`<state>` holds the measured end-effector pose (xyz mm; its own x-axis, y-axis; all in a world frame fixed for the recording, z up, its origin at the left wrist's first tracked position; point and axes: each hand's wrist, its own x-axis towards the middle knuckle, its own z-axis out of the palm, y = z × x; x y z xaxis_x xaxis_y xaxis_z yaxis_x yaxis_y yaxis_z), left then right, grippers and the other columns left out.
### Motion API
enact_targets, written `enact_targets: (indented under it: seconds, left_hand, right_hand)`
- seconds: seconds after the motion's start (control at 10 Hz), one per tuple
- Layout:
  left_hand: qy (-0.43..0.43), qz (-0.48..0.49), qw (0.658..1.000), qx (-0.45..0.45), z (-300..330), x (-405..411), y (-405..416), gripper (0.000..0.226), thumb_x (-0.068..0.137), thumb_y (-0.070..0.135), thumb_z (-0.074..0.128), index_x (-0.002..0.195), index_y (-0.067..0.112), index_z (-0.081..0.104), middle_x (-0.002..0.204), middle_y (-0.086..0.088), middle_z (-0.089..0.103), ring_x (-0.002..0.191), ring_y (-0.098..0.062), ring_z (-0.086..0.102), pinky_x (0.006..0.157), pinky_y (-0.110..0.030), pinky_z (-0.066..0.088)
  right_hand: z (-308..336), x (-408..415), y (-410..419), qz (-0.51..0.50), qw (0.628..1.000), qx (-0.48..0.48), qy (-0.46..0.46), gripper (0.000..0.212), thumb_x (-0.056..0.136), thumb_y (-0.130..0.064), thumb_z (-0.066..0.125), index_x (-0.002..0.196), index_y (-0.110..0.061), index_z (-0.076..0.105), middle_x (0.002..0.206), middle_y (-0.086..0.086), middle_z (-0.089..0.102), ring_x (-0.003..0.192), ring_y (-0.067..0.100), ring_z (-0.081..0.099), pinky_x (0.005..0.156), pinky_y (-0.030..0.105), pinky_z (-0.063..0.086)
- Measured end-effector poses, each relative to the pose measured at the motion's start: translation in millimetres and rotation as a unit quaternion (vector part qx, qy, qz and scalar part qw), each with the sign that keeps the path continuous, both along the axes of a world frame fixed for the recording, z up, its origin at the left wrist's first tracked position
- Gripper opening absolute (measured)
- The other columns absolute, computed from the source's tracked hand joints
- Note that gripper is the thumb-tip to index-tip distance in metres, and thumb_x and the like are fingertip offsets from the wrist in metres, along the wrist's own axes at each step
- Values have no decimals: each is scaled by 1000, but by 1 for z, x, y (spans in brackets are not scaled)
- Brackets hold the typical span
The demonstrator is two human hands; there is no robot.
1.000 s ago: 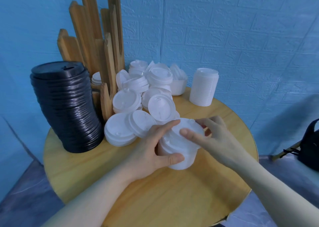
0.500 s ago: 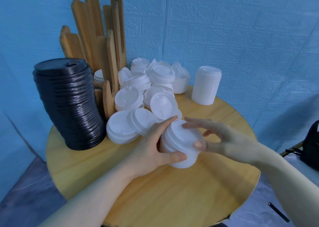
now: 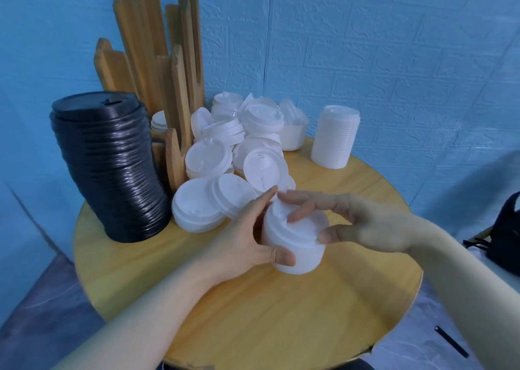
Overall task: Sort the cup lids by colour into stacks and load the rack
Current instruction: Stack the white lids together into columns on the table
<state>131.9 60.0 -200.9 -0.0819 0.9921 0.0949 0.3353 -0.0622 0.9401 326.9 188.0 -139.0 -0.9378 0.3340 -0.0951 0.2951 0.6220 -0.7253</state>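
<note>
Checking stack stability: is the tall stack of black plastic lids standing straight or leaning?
Leaning. The tall stack of black plastic lids curves, its top offset left of its base.

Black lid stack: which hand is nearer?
Left. The left hand grips the small white lid stack at mid-table, just right of the black lid stack. The right hand holds the white stack's far side, farther right.
</note>
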Motion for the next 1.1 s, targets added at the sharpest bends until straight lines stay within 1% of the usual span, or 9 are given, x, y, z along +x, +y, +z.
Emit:
enact_targets:
  seconds: [0.1, 0.3, 0.4, 0.5, 0.6, 0.7, 0.9, 1.0, 1.1]
  left_hand:
    - [-4, -4, 1000, 8, 0, 0, 0, 130, 43, 59, 91, 154, 35, 27, 152, 18, 39, 141, 2, 34, 121, -35, 30]
    - [9, -1, 1000, 16, 0, 1, -1, 98, 50, 49, 88, 135, 49, 39, 145, 19, 46, 136, 5, 40, 117, -29, 34]
    - [22, 8, 1000, 16, 1, 2, -2, 99, 48, 50, 88, 133, 52, 38, 143, 22, 44, 134, 10, 38, 114, -21, 34]
    - [37, 7, 999, 19, 2, 3, -3, 103, 46, 56, 84, 137, 52, 35, 146, 20, 42, 136, 7, 36, 117, -24, 31]
    - [48, -4, 999, 24, 3, 3, -4, 102, 47, 61, 84, 136, 56, 34, 148, 19, 41, 138, 6, 34, 119, -28, 30]
    - [50, -10, 998, 29, 4, 2, -5, 103, 49, 79, 78, 140, 53, 37, 147, 20, 42, 138, 7, 35, 118, -28, 31]
    - [1, 0, 1000, 24, 1, 2, -4, 89, 60, 51, 82, 140, 41, 45, 139, 18, 53, 129, 2, 50, 112, -31, 42]
    - [-26, -5, 1000, 12, 0, 0, -3, 90, 58, 47, 84, 139, 41, 45, 136, 19, 57, 124, 6, 53, 103, -17, 44]
    - [-32, 12, 999, 19, 0, -1, -2, 87, 62, 39, 86, 139, 38, 44, 134, 22, 57, 121, 11, 52, 95, -8, 42]
  right_hand:
    - [-7, -1, 3, 0, 1000, -18, 16, 55, 91, -4, 65, 133, -38, 54, 132, -28, 56, 126, -1, 51, 104, 24, 43]
    - [-16, 6, -16, -9, 997, -14, 70, 52, 95, 5, 54, 132, -31, 56, 141, -28, 48, 137, -3, 37, 116, 35, 32]
    - [-25, 10, -30, -3, 974, 183, 135, 40, 97, -10, 45, 126, -34, 60, 146, -26, 43, 143, -1, 27, 116, 32, 30]
    - [-38, 12, -40, -21, 956, 242, 166, 39, 98, -14, 40, 129, -32, 58, 147, -21, 44, 143, 2, 29, 114, 27, 31]
    - [-43, 13, -41, -34, 970, 162, 181, 37, 99, -14, 42, 127, -29, 60, 146, -20, 45, 144, 3, 27, 113, 16, 24]
    - [-47, 12, -43, -39, 972, 109, 203, 34, 100, -18, 42, 128, -25, 60, 147, -19, 44, 145, 7, 25, 116, 20, 22]
    - [-41, 11, -43, -38, 973, -14, 227, 32, 98, -23, 46, 122, -16, 65, 140, -13, 54, 140, 6, 35, 113, 19, 26]
    - [-32, 6, -27, -135, 940, -94, 298, 32, 93, -25, 49, 113, -11, 69, 120, -2, 69, 119, 12, 59, 101, 23, 44]
    - [-32, -12, -2, -226, 913, -56, 334, 20, 94, -20, 58, 110, -13, 68, 111, -1, 72, 102, 8, 62, 88, 22, 48]
